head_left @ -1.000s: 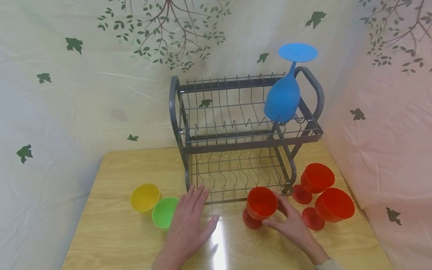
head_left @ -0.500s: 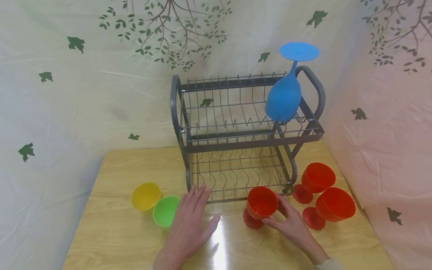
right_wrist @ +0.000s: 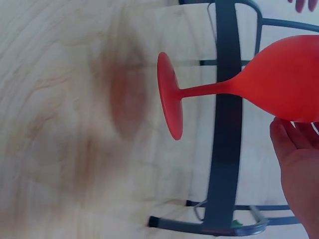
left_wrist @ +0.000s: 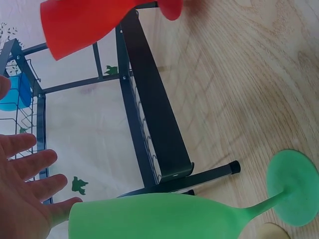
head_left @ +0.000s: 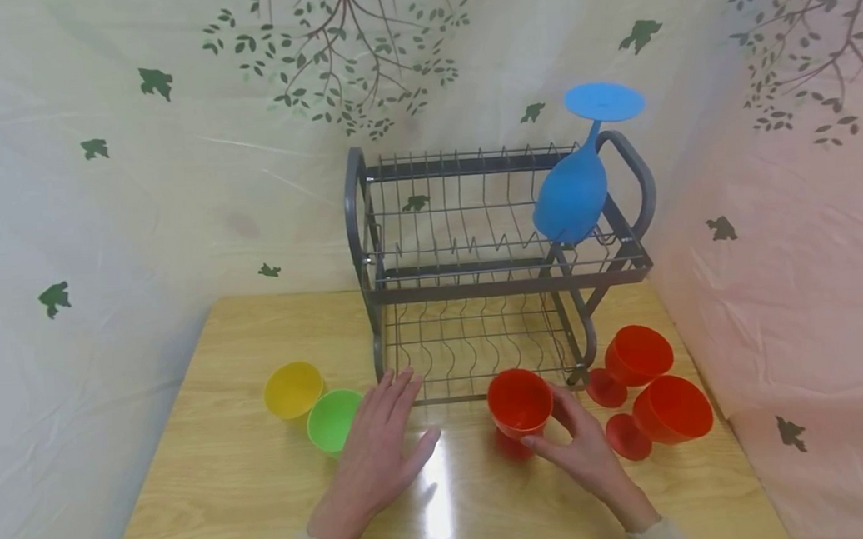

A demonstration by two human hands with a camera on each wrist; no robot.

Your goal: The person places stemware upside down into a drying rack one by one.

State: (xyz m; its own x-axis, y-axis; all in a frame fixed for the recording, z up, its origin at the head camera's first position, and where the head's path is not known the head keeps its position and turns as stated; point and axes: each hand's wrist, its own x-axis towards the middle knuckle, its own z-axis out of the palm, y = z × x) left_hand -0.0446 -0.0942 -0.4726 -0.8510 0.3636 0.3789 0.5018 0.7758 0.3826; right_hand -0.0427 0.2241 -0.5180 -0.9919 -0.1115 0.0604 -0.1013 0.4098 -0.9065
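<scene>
Fingers spread, left hand (head_left: 375, 455) is idling, right hand (head_left: 587, 452) pinching the leftmost red goblet (head_left: 519, 405) by its bowl, likely for balance.

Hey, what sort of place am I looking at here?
Perhaps a staged tabletop setup rather than a working kitchen, though I can't be sure: printed sheeting hangs behind a wood-look table that bears a dish rack and bright goblets.
</scene>
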